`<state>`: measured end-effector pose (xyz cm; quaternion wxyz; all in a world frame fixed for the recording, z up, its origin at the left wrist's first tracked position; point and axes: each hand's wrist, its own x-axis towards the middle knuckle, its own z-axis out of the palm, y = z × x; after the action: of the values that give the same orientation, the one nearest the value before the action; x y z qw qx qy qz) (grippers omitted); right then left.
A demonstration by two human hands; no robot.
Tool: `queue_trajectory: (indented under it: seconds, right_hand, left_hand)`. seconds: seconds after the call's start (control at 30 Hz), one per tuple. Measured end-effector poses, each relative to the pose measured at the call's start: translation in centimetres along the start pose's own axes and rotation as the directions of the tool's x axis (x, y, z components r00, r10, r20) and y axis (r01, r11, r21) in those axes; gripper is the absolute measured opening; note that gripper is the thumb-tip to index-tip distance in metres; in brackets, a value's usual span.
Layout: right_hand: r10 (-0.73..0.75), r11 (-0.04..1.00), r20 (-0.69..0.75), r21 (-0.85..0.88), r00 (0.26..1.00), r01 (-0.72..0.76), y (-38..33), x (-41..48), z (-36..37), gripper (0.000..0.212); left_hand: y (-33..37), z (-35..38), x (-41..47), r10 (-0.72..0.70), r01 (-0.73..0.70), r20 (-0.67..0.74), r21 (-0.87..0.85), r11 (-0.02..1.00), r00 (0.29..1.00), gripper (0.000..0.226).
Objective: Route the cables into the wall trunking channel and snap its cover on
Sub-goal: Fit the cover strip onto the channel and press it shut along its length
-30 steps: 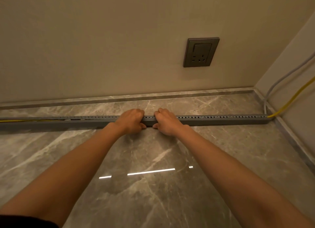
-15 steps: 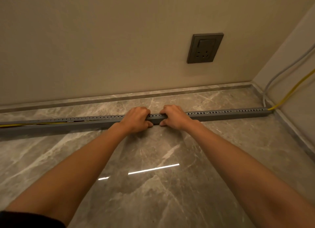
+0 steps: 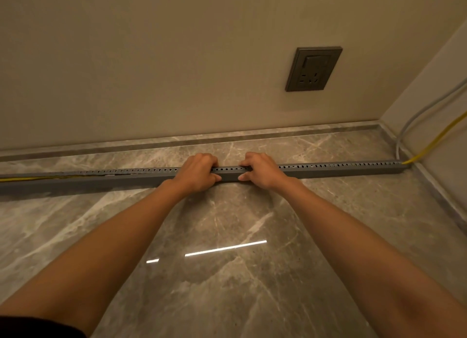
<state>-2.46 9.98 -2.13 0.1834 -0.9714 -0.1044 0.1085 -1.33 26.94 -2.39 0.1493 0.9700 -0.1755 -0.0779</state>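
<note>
Grey veined marble floor [image 3: 227, 226] is seen meeting a plain beige wall [image 3: 151, 59] along a low stone skirting [image 3: 101, 149], and a bright strip of reflected light [image 3: 225, 248] is thrown on the polished floor between the forearms. On the wall a dark grey socket plate [image 3: 313, 69] is mounted above and to the right of the hands; any lettering on its face cannot be made out. A dark sleeve edge [image 3: 38, 327] is caught in the lower left corner. In the right corner a grey cable [image 3: 417, 115] and a yellow cable [image 3: 434, 145] are led down the side wall to the right end of the grey slotted trunking [image 3: 341, 169], which is laid flat on the floor, parallel to the skirting and a little apart from it. Toward the left end the yellow cable is seen again along the trunking's upper edge. Near the middle of its length the trunking is clasped by the left grip [image 3: 199, 172] and the right grip [image 3: 260, 170], each with fingers curled over the top and thumb pressed on the near face. A short stretch of trunking is left bare between the two hands, which are kept apart.
</note>
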Motion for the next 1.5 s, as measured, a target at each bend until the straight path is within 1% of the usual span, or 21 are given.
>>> queue_trajectory:
  seconds: [0.13,0.23,0.33,0.47,0.57,0.63,0.8,0.9,1.03,1.13,1.23,1.3,1.37,1.5]
  right_hand:
    - [0.006,0.999,0.033,-0.044,0.999,-0.005,-0.1,0.2,-0.5,0.033]
    - [0.004,0.997,0.026,-0.078,1.0,-0.002,-1.1,0.2,-0.1,0.034]
    - [-0.027,0.998,0.017,-0.049,1.0,0.028,-2.9,0.5,1.1,0.034]
    - [-0.052,0.999,0.042,-0.013,0.998,0.053,-5.2,1.3,1.9,0.03]
    - [-0.05,0.999,0.031,-0.019,0.998,0.051,-6.1,1.7,2.2,0.027]
    - [-0.047,0.998,0.005,-0.03,0.999,0.047,-6.3,1.9,2.4,0.026]
    - [-0.059,0.996,-0.013,-0.071,0.998,0.058,-6.5,1.8,2.3,0.024]
    - [-0.05,0.995,-0.016,-0.087,0.999,0.048,-6.6,1.7,2.2,0.024]
    - [-0.022,0.992,0.02,-0.12,1.0,0.024,-7.1,1.9,2.2,0.032]
    - [-0.017,0.989,0.037,-0.143,0.999,0.022,-8.0,2.1,3.0,0.04]
    - [-0.013,0.996,0.029,-0.088,0.999,0.015,-8.9,2.5,3.5,0.042]
    - [-0.009,0.999,0.042,-0.037,0.999,0.011,-9.4,2.8,3.6,0.041]
    - [-0.014,0.999,0.047,-0.033,0.999,0.015,-9.8,3.0,3.6,0.038]
    - [-0.077,0.987,0.03,-0.138,0.997,0.08,-10.0,3.0,3.9,0.034]
  left_hand:
    - [-0.3,0.1,-0.1,0.0,0.0,-0.009,-0.028,1.0,1.0,0.027]
    - [-0.8,-0.3,-0.4,0.006,-0.004,0.022,-0.083,0.997,1.0,0.028]
    - [-2.1,-1.3,-1.1,-0.016,0.022,0.053,-0.111,0.994,0.998,0.03]
    - [-4.9,-2.9,-1.8,-0.08,0.088,0.108,-0.073,0.993,0.991,0.034]
    - [-5.9,-3.2,-1.9,-0.085,0.088,0.142,-0.019,0.996,0.986,0.033]
    - [-5.9,-3.0,-2.0,-0.068,0.066,0.127,0.024,0.998,0.99,0.031]
    - [-5.7,-2.4,-2.3,-0.014,0.012,0.028,0.058,0.998,1.0,0.026]
    - [-5.9,-2.3,-2.3,0.003,-0.004,0.019,0.062,0.998,1.0,0.026]
    - [-6.7,-2.7,-2.3,0.025,-0.025,0.079,-0.006,1.0,0.997,0.031]
    - [-7.8,-3.0,-2.6,0.013,-0.021,0.154,0.047,0.999,0.988,0.034]
    - [-8.7,-3.6,-2.9,-0.033,0.025,0.182,0.044,0.999,0.983,0.037]
    - [-8.8,-3.8,-3.0,-0.033,0.02,0.198,0.065,0.998,0.98,0.037]
    - [-8.6,-3.5,-3.3,-0.01,-0.008,0.174,0.106,0.994,0.985,0.034]
    - [-8.3,-2.7,-3.8,0.029,-0.041,0.085,0.135,0.99,0.996,0.031]
